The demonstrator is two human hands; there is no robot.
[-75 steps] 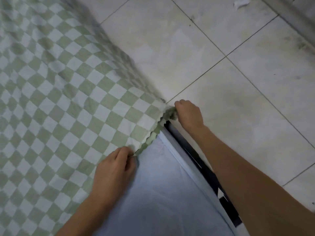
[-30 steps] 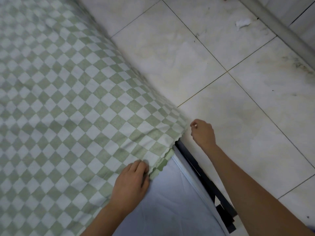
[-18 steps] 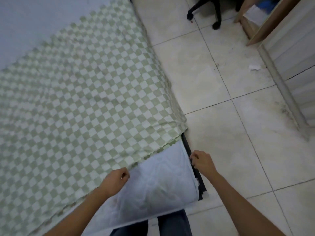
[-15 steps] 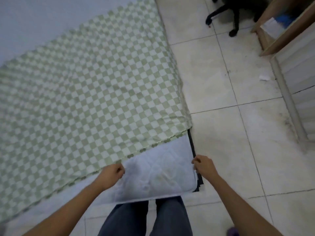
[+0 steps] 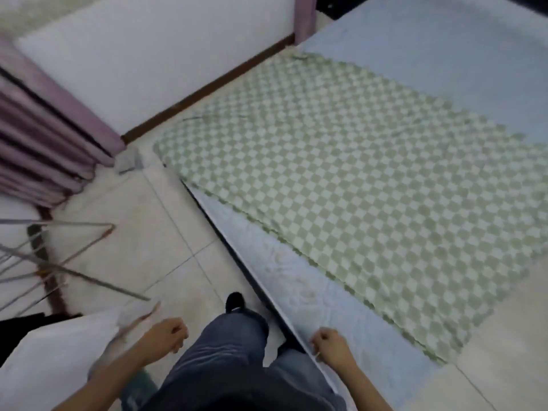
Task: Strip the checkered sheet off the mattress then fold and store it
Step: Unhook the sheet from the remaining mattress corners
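The green-and-white checkered sheet [image 5: 341,179] lies flat as a wide band across the pale blue mattress [image 5: 278,265], which sits low on the floor. Bare mattress shows along the near edge and at the far right. My left hand [image 5: 164,336] hangs over the tile floor with its fingers curled and nothing in it. My right hand [image 5: 329,344] is also curled and holds nothing; it hovers over the mattress's near edge, well short of the sheet. My legs in jeans [image 5: 231,357] stand beside the mattress.
Purple curtains [image 5: 44,129] hang at the left against a white wall with a brown baseboard [image 5: 207,87]. A thin metal rack [image 5: 62,262] leans over the tile floor [image 5: 166,232]. A white cushion-like object [image 5: 53,366] sits at lower left.
My left hand has let go of the sheet's edge. Both hands have come away from the sheet. The view has swung round to look along the mattress from another side.
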